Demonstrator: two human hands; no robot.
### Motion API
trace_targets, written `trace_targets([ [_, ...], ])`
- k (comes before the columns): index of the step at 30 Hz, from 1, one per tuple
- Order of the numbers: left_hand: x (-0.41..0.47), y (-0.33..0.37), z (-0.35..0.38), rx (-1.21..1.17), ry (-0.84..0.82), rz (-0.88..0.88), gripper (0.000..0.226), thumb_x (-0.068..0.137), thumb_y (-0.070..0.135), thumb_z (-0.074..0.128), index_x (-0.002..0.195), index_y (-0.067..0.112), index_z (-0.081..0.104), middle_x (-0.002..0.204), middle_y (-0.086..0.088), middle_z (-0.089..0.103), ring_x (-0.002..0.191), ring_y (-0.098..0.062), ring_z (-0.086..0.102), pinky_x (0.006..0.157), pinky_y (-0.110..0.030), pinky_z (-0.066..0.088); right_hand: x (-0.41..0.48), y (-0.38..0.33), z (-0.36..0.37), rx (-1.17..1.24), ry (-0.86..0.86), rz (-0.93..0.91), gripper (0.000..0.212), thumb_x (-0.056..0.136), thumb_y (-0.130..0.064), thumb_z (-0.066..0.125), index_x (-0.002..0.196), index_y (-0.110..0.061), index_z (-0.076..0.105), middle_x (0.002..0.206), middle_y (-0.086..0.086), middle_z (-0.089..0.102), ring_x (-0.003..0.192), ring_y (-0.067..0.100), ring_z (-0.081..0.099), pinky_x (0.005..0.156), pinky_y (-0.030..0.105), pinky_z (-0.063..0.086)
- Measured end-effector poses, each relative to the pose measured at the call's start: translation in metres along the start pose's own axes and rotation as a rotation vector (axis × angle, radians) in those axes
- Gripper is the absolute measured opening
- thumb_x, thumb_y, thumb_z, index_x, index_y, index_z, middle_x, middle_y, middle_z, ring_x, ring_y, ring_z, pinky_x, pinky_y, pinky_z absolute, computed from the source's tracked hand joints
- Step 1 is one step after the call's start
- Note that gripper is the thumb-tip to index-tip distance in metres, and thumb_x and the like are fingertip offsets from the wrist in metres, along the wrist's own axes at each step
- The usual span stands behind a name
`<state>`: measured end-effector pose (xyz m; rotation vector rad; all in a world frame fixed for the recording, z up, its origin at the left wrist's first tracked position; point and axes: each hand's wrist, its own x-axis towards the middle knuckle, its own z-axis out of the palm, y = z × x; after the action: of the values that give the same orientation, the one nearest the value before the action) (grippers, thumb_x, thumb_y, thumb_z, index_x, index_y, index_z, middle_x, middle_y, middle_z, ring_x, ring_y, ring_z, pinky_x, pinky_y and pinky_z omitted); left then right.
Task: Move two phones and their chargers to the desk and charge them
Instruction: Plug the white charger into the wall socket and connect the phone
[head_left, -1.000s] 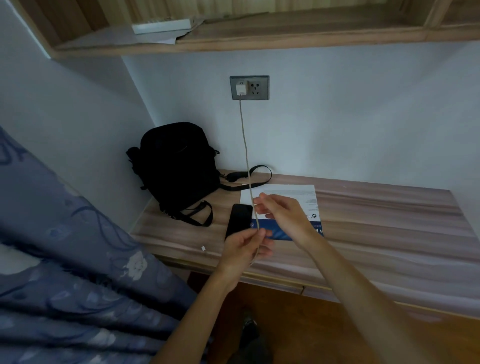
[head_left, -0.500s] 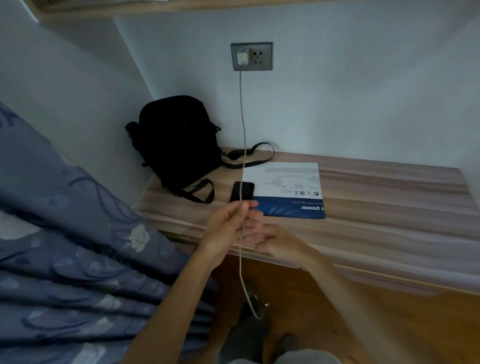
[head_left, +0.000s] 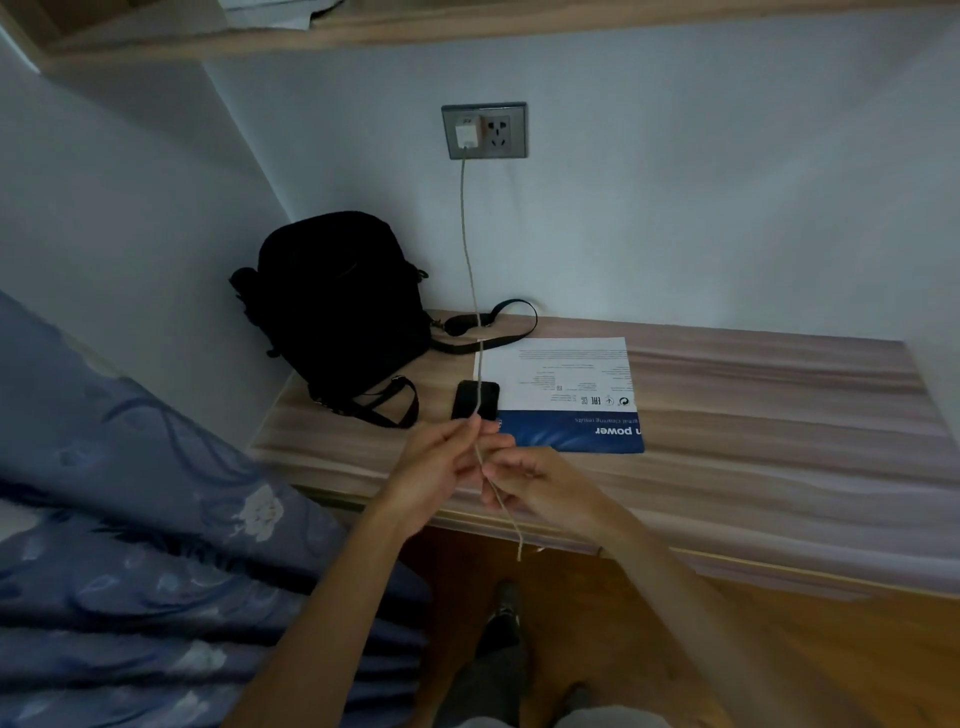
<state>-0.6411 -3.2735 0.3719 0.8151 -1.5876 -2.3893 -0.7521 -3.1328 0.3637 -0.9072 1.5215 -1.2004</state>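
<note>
The phone (head_left: 475, 400) lies dark on the surface (head_left: 753, 415), its near end hidden behind the left hand (head_left: 441, 467), so whether anything is plugged into it cannot be told. The cable (head_left: 470, 270) drops from the white charger (head_left: 466, 132) in the wall socket (head_left: 485, 130) and passes in front of the phone. The left hand's fingers (head_left: 475, 423) pinch it, and the right hand (head_left: 540, 486) just below closes around it too. Its loose end dangles past the surface edge, tip too small to make out. A black bag (head_left: 337, 306) sits in the corner, a white-and-blue sheet (head_left: 566, 395) beside the phone. Blue patterned bedding (head_left: 130, 519) fills the left; a wooden shelf (head_left: 467, 31) is cut off at the top.
</note>
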Motion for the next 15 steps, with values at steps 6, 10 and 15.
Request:
trace_targets([
  [6, 0.019, 0.008, -0.048, -0.047, 0.308, 0.046, 0.030, 0.102, 0.027, 0.050, 0.115, 0.004, 0.065, 0.105, -0.010, 0.078, 0.101, -0.021, 0.075, 0.079, -0.027, 0.061, 0.008, 0.026, -0.007, -0.185, -0.044, 0.126, 0.021, 0.102, -0.019, 0.050, 0.096, -0.011, 0.068, 0.077, -0.004, 0.068, 0.069, 0.001, 0.066, 0.075, 0.021, 0.055],
  [10, 0.029, 0.022, -0.087, 0.008, 0.509, 0.065, 0.030, 0.103, 0.030, 0.050, 0.112, 0.007, 0.066, 0.101, -0.006, 0.077, 0.095, -0.016, 0.074, 0.075, -0.024, 0.059, 0.011, 0.039, -0.019, -0.220, -0.013, 0.169, 0.021, 0.100, -0.018, 0.052, 0.100, -0.008, 0.071, 0.087, 0.003, 0.072, 0.074, 0.004, 0.068, 0.073, 0.018, 0.054],
  [15, 0.039, 0.014, -0.095, 0.678, 0.769, 0.075, 0.042, 0.101, 0.026, 0.057, 0.138, 0.006, 0.055, 0.133, -0.016, 0.062, 0.122, -0.032, 0.060, 0.102, -0.043, 0.049, 0.029, 0.030, -0.018, -0.283, 0.022, 0.141, 0.020, 0.101, -0.022, 0.052, 0.094, -0.018, 0.070, 0.074, -0.005, 0.067, 0.065, 0.000, 0.063, 0.067, 0.018, 0.050],
])
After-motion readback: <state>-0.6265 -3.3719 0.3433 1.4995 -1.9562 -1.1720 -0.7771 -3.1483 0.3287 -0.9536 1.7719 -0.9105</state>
